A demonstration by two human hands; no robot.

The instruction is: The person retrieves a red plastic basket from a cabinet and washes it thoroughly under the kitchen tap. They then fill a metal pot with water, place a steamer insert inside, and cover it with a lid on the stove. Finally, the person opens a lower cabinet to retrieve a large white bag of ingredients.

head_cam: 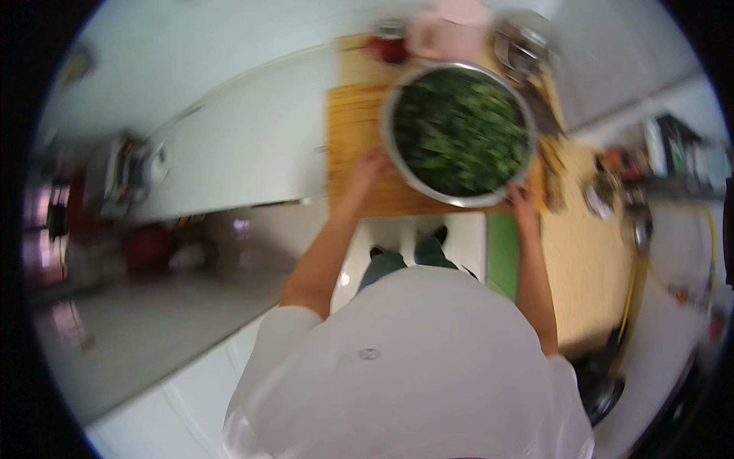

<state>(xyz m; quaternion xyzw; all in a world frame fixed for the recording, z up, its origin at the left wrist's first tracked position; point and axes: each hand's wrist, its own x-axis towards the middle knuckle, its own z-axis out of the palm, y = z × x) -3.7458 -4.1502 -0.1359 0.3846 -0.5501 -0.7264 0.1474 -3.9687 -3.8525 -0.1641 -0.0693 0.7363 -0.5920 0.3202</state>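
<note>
A round metal bowl [460, 201] full of chopped leafy greens [464, 132] is in front of me, over a wooden cutting board [347, 137]. My left hand [373, 163] is at the bowl's left side, blurred, with its fingers against the wall. On the near right, my right hand [520, 196] grips the rim. The far sides of both hands' fingers are hidden by the bowl. Whether the bowl rests on the board or hangs just above it, I cannot tell.
Behind the bowl stand a pink pitcher [456, 34], a red jar with a metal lid [391, 43] and shiny metal ware [522, 46]. A cleaver-like dark blade [542, 109] lies to its right. The tan counter [579, 229] runs along my right, with a dark pan [599, 387] nearby.
</note>
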